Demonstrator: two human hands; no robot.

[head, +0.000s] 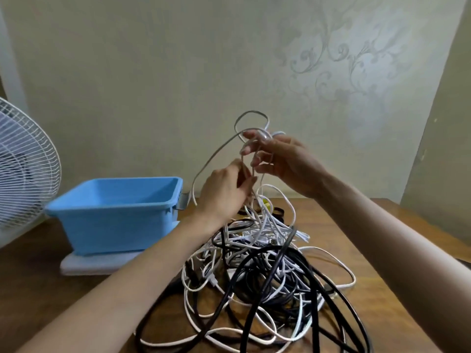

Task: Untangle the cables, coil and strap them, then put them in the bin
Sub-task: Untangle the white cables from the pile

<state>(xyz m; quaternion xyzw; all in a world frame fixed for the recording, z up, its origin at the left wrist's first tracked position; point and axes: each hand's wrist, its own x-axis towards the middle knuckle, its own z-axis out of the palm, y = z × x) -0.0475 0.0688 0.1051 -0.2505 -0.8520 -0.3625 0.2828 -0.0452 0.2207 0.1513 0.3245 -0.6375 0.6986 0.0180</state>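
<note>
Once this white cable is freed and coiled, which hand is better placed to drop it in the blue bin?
Left, probably. The left hand is nearer the blue bin on that side; the right hand would have to cross over. Both hold the white cable.

A wooden table (35,281) stands right against a pale cream wall (153,72). Above the table's right half, the wallpaper carries a faint grey floral scroll pattern (339,62), with a soft patch of light (369,118) washing over its lower part. Past the table's right end, a darker, duller panel (446,123) leans into view; door or wall, I cannot tell. At the table's left end stands a white fan (23,169), its wire grille facing the table.
</note>
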